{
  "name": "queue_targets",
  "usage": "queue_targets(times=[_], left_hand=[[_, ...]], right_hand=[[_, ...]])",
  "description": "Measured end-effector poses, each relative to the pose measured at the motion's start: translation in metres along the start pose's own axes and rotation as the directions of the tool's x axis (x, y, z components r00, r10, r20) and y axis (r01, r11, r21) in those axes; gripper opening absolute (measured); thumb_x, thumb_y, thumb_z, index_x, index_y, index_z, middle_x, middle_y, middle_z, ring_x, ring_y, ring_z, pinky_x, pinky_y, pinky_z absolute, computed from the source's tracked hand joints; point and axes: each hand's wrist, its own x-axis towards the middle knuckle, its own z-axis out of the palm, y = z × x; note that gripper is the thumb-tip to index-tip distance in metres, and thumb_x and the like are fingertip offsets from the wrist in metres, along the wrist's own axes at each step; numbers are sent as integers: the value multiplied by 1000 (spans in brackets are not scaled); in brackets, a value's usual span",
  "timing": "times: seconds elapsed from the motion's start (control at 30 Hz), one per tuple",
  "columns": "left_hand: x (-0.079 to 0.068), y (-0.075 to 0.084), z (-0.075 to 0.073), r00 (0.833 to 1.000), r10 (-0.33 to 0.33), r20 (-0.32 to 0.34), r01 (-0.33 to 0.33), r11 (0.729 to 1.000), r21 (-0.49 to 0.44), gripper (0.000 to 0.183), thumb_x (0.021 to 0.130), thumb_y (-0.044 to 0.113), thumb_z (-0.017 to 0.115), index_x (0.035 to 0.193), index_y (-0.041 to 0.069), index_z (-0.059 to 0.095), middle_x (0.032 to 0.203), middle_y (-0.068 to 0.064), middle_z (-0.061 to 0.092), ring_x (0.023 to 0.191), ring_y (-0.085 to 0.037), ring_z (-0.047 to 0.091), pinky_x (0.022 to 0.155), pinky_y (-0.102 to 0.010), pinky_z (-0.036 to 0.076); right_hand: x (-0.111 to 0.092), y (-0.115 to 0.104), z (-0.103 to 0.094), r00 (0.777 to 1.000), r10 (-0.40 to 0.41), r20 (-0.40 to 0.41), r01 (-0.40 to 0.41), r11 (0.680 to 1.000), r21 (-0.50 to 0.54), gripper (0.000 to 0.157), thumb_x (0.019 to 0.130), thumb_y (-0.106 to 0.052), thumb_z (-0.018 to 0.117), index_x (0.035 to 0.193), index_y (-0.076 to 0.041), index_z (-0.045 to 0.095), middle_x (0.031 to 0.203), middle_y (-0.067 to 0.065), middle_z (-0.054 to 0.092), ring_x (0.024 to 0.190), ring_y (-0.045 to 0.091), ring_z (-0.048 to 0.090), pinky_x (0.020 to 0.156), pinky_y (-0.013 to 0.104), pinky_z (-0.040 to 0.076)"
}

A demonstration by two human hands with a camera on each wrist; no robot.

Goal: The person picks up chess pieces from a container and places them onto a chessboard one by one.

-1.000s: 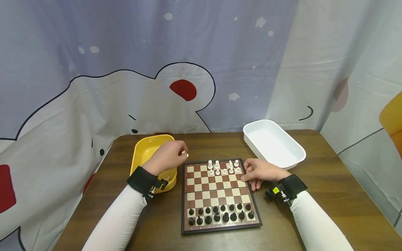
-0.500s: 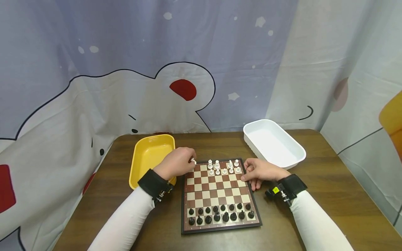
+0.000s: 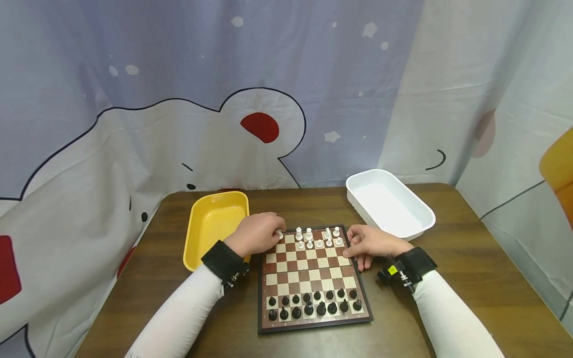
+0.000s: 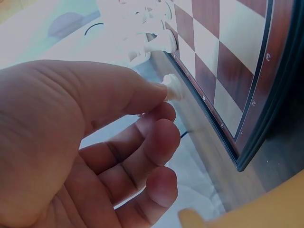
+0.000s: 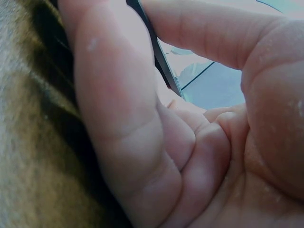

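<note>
At the far left corner of the chessboard (image 3: 315, 275), my left hand (image 3: 259, 232) pinches a small white chess piece (image 4: 173, 87) between thumb and fingertips. Its exact kind is hard to make out, as the fingers cover much of it. My right hand (image 3: 376, 242) grips the board's right edge, thumb on top and the other fingers curled beside and below the rim. Several white chess pieces (image 3: 309, 236) stand in two rows on the far side, with gaps on the left. Black chess pieces (image 3: 308, 308) fill two rows on the near side.
Left of the board, partly behind my left wrist, sits a yellow tray (image 3: 210, 223). A white tray (image 3: 389, 199) stands at the back right, close behind my right hand. All rest on a brown wooden table (image 3: 233, 318) with a printed curtain (image 3: 349, 74) behind it.
My left hand has moved right from over the yellow tray to the board's far left corner, carrying the white piece and lowering it. My right hand has stayed on the board's edge.
</note>
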Motion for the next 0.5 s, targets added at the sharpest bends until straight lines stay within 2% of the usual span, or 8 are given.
queue_targets(times=[0.27,0.5], left_hand=[[2,-1,0,999,42,8,-42,999,3,13,102,9,79,111,15,85,99,1,71,85,-16,62,75,-35,58],[2,-1,0,997,67,29,-66,997,-34,17,100,3,77,107,15,87,101,0,71,86,-16,63,77,-34,58]], right_hand=[[0,0,0,1000,3,3,-3,1000,8,49,98,-16,84,122,6,47,79,17,72,55,20,72,49,31,59],[1,1,0,1000,7,-1,-7,1000,11,49,97,-16,84,122,6,47,80,17,72,55,21,72,49,31,59]])
